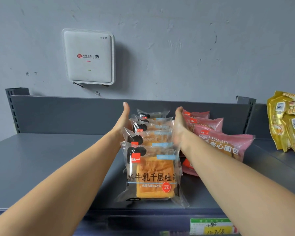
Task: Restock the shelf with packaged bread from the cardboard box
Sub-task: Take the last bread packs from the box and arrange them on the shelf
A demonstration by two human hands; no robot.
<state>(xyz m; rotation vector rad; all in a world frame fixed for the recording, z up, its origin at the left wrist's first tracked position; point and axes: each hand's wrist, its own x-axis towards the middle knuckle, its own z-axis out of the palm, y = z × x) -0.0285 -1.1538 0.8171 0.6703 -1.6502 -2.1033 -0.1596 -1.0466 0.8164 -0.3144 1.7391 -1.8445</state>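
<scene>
A row of several clear-wrapped toast bread packs (153,176) stands in a line on the dark grey shelf (49,167), running from the front edge toward the back panel. My left hand (123,120) lies flat against the left side of the row, fingers straight. My right hand (180,123) presses flat against the right side, between the toast packs and the pink ones. Both hands squeeze the row from the sides near its rear packs. The cardboard box is not in view.
Pink red-bean bread packs (223,143) lean in a row right of the toast. Gold croissant bags (288,123) stand at the far right. A white WiFi router (88,57) hangs on the grey wall. A price label (213,227) sits on the shelf's front edge.
</scene>
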